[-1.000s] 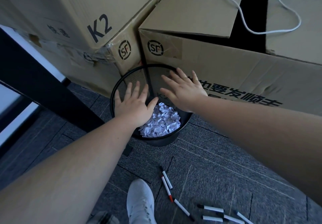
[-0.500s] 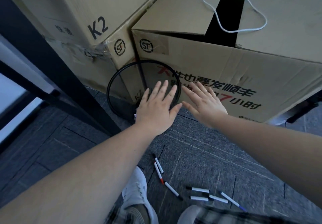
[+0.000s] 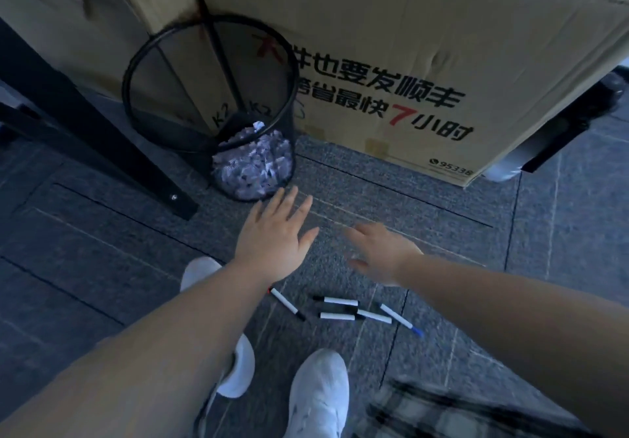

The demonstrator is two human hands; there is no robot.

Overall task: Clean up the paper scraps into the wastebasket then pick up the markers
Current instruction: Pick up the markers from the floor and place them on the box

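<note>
A black mesh wastebasket (image 3: 143, 73) stands on the carpet against the boxes, with white paper scraps (image 3: 253, 165) piled in its bottom. My left hand (image 3: 272, 233) hovers flat and empty just in front of the basket, fingers spread. My right hand (image 3: 377, 250) is beside it, blurred, fingers apart, holding nothing. Several white markers lie on the floor below my hands: one with a red end (image 3: 286, 304), two black-capped ones (image 3: 338, 301) side by side, and one with a blue tip (image 3: 400, 319). Part of the red-ended marker is hidden under my left forearm.
Large cardboard boxes (image 3: 391, 46) stand behind the basket. A black table leg (image 3: 102, 138) slants down at the left to a foot on the carpet. My white shoes (image 3: 318, 393) are just below the markers. Dark carpet tiles (image 3: 527, 233) cover the floor.
Both hands have pulled back from over the wastebasket and dropped toward the floor. The view has tilted down, bringing the markers and shoes nearer the centre.
</note>
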